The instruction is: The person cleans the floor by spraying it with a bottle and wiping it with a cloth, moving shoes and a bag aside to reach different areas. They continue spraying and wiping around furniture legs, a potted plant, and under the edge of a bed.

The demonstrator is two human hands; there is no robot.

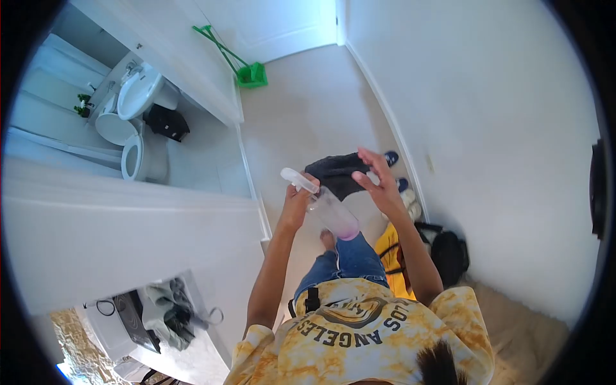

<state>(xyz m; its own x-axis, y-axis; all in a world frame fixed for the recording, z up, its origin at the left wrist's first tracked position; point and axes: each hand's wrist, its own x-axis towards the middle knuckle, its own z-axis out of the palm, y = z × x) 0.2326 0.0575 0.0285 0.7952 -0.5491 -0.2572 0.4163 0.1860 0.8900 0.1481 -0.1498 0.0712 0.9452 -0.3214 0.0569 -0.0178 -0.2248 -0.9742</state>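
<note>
My left hand [295, 208] is wrapped round the neck of a clear plastic spray bottle [331, 213] with a white spray head [299, 180]. The bottle is tilted, its base toward my jeans, and a little pinkish liquid shows at the bottom. To the right of it my right hand [385, 190] is raised, fingers apart. A small white patch shows between its thumb and fingers; I cannot tell whether it is in the hand. Behind both hands lies a dark grey cloth [335, 174] on the floor.
Dark shoes [391, 158], a black bag [448, 255] and a yellow bag [389, 247] stand along the right wall. A green broom and dustpan [251, 75] lean near the white door [282, 25]. At left, a doorway shows a toilet [133, 157] and sink [140, 92].
</note>
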